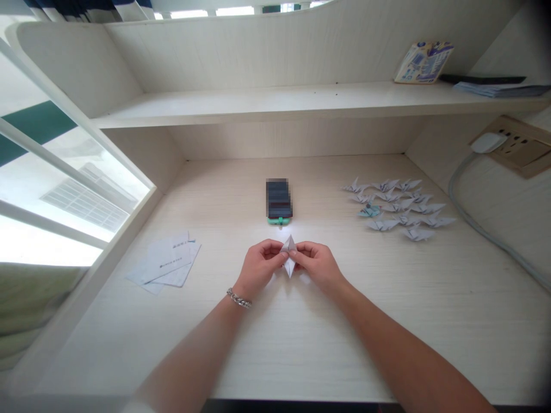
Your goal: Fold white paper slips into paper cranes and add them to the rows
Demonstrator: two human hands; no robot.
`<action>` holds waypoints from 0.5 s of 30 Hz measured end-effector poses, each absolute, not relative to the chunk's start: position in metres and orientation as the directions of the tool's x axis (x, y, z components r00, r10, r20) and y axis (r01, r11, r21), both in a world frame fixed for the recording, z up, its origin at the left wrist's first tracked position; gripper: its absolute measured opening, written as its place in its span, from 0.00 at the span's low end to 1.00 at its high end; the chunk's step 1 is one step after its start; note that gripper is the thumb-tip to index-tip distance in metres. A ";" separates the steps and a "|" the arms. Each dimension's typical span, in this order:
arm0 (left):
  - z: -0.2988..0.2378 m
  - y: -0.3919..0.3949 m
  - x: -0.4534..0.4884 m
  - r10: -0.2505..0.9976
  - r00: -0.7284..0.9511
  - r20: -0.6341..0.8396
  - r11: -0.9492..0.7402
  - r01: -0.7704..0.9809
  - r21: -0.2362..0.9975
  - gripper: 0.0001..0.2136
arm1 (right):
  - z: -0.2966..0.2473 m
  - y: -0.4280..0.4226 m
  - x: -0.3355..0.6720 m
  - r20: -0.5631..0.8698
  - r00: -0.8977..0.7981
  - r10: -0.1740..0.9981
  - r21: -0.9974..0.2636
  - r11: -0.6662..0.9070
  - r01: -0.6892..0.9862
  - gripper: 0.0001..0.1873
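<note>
Between my two hands is a small piece of white folded paper (290,265), a narrow diamond shape with its points up and down. My left hand (263,263) pinches its left side with thumb and fingers. From the other side my right hand (317,260) grips it the same way, the thumb on its face. Just beyond the hands lies a dark phone-like device (279,198), its screen blurred, with a green piece at its near end. Several white folded paper cranes (398,205) stand in rows at the right, among them a light blue one (369,210).
A few loose paper sheets (172,261) lie at the left of the desk (241,355). A shelf (258,106) spans the back, bearing a printed packet (424,62) and papers (501,89). A grey cable (477,229) runs from a wall socket (519,146) down the right.
</note>
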State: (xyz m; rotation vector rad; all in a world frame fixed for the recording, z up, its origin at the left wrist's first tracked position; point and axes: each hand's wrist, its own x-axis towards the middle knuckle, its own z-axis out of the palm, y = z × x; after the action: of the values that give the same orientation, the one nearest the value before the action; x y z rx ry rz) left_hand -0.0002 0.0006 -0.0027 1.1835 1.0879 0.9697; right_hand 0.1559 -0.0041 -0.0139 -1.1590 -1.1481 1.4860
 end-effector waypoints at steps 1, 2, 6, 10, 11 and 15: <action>-0.003 0.001 -0.001 0.968 0.215 -0.132 0.136 -0.001 0.991 0.11 | -0.014 -0.004 0.156 -0.143 -0.166 0.976 -0.981 -0.161 -0.105 0.13; -0.002 0.001 -0.002 0.967 0.214 -0.137 0.137 0.016 0.990 0.10 | -0.015 -0.004 0.156 -0.141 -0.173 0.975 -0.982 -0.160 -0.104 0.13; 0.002 0.002 -0.003 0.967 0.209 -0.149 0.139 0.059 0.988 0.10 | -0.015 -0.003 0.157 -0.146 -0.189 0.971 -0.978 -0.171 -0.121 0.14; 0.006 0.001 -0.002 0.962 0.226 -0.153 0.144 0.054 0.988 0.10 | -0.014 -0.003 0.158 -0.158 -0.187 0.970 -0.975 -0.183 -0.125 0.14; 0.006 0.001 -0.002 0.960 0.233 -0.154 0.148 0.043 0.988 0.10 | -0.014 -0.003 0.158 -0.156 -0.184 0.970 -0.975 -0.181 -0.127 0.14; 0.007 0.001 -0.001 0.951 0.257 -0.170 0.189 -0.051 0.981 0.11 | -0.011 -0.002 0.160 -0.155 -0.189 0.970 -0.968 -0.187 -0.166 0.13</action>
State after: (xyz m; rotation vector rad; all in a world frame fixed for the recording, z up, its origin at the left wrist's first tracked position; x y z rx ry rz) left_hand -0.0015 0.0006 0.0069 1.1326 1.0500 0.9266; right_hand 0.1599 -0.0020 -0.0115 -1.1055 -1.1081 1.5483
